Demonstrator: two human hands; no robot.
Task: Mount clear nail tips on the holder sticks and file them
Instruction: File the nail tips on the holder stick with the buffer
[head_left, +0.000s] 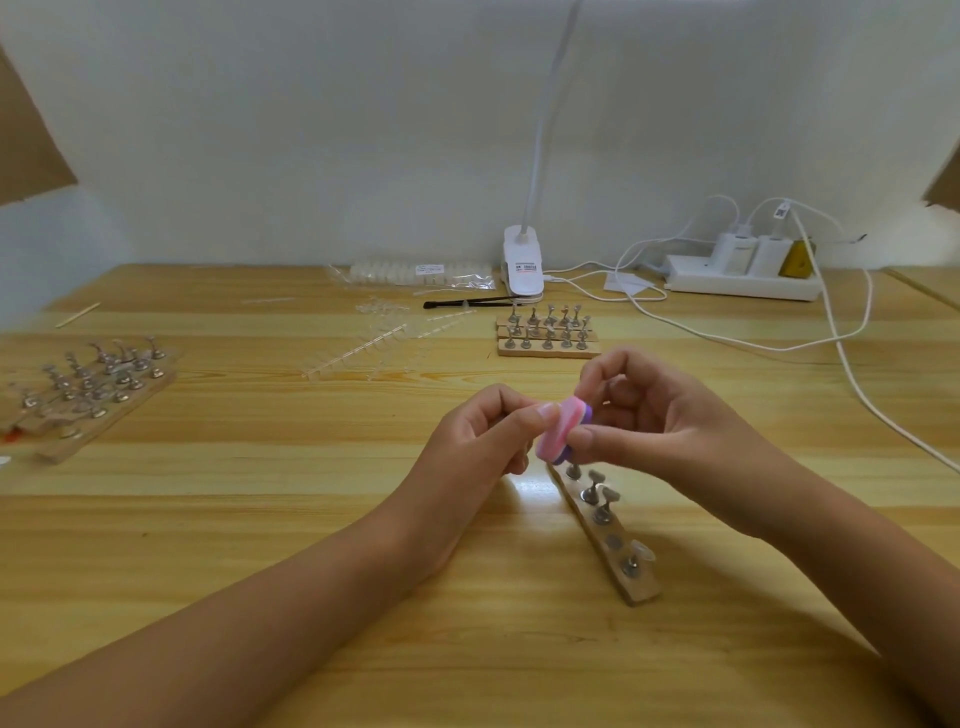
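My right hand (660, 415) grips a small pink and purple file block (563, 431) between thumb and fingers. My left hand (483, 441) is curled just left of the block, its thumb against the block's pink face; what it pinches is hidden behind the block. Right below them a wooden strip (608, 535) lies on the table with several metal holder sticks; the nearest stick (636, 561) carries a clear nail tip.
Strips of clear nail tips (374, 343) lie mid-table. More stick racks sit at the left (93, 389) and at the back (548, 332). A clip lamp (522, 265), a power strip (743, 270) and white cables (852, 374) are at the back right.
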